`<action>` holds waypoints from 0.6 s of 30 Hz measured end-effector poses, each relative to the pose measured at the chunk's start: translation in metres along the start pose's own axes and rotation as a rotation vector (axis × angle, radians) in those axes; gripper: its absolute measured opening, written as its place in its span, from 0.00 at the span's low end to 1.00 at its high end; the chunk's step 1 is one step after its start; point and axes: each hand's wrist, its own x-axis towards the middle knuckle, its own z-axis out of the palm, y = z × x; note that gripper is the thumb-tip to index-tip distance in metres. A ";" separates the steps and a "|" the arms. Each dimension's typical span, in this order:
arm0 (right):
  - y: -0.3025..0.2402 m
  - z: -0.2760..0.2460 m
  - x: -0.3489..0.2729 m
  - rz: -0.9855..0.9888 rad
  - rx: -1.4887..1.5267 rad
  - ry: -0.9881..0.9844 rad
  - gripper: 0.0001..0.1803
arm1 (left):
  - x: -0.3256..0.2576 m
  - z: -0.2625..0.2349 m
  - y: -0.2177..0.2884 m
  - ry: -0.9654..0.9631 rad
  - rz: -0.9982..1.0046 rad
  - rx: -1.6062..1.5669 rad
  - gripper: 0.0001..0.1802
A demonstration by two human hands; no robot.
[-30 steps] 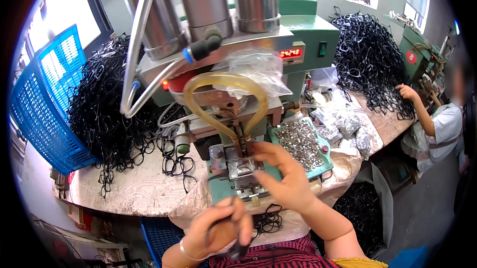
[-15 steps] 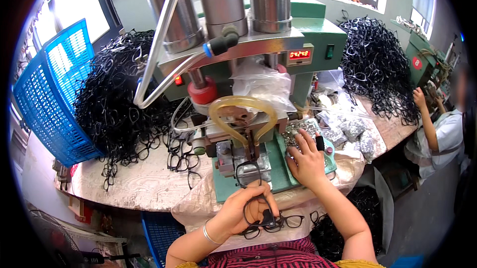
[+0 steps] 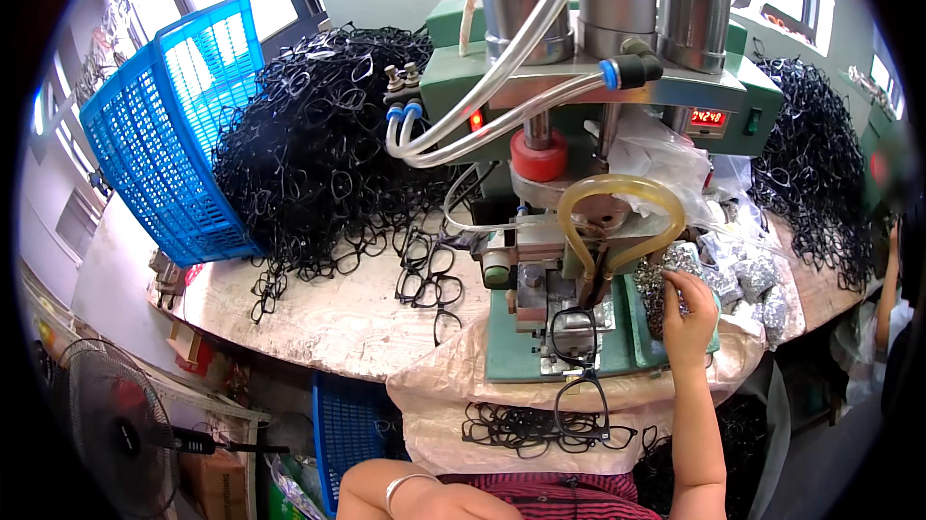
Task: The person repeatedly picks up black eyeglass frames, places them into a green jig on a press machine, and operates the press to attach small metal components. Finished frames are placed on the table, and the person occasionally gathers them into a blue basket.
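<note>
My right hand (image 3: 690, 319) is over the green tray of small shiny metal parts (image 3: 660, 281), thumb and fingertips closed together among them; whatever they pinch is too small to make out. A black eyeglass frame (image 3: 605, 416) hangs from the head of the green press (image 3: 502, 346), one rim up against the metal fixture and the other lower down, with no hand on it. At the lower edge, in front of the striped clothing, is my left hand (image 3: 463, 503), a bangle on its wrist; its fingers are cut off from view.
More black eyeglass frames (image 3: 511, 426) lie on the brown sheet along the near edge. A big heap of frames (image 3: 323, 124) rises at left beside a tilted blue basket (image 3: 174, 144). Bags of metal parts (image 3: 757, 277) sit right of the press. A fan (image 3: 116, 433) stands lower left.
The view has swung left. My left hand has let go of the eyeglass frame and drawn back to the lower edge. My right hand's fingers, spread before, are now pinched at the metal parts.
</note>
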 end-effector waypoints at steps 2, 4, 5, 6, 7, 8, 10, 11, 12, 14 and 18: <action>-0.009 -0.001 0.000 0.018 0.051 -0.010 0.07 | 0.001 -0.003 -0.004 0.018 0.221 -0.007 0.17; -0.010 -0.002 0.001 0.019 0.080 -0.002 0.07 | 0.000 -0.003 -0.002 0.127 0.349 -0.040 0.16; -0.007 -0.004 0.000 0.036 0.072 -0.016 0.07 | -0.002 -0.002 0.003 0.231 0.368 -0.063 0.15; -0.001 -0.011 -0.002 0.068 0.047 -0.006 0.07 | -0.007 -0.007 0.011 0.415 0.291 -0.139 0.13; -0.004 -0.012 0.000 0.063 0.093 0.001 0.07 | -0.021 -0.013 0.033 0.566 0.239 0.052 0.11; -0.004 -0.014 0.000 0.074 0.084 0.005 0.07 | -0.036 -0.025 0.031 0.716 0.135 0.326 0.08; 0.003 -0.017 -0.004 0.092 0.064 0.018 0.07 | -0.070 -0.044 -0.021 0.817 -0.396 0.980 0.04; 0.009 -0.018 -0.008 0.101 0.080 0.044 0.07 | -0.087 -0.054 -0.044 0.674 -0.660 1.149 0.06; 0.010 -0.022 -0.014 0.153 0.109 0.036 0.07 | -0.105 -0.068 -0.059 0.356 -0.926 1.264 0.11; 0.005 -0.025 -0.023 0.246 0.166 0.011 0.08 | -0.184 -0.083 -0.070 -0.123 -1.212 1.366 0.15; -0.050 -0.031 -0.016 0.056 0.309 -0.157 0.09 | -0.243 -0.101 -0.079 -0.055 -1.230 1.332 0.09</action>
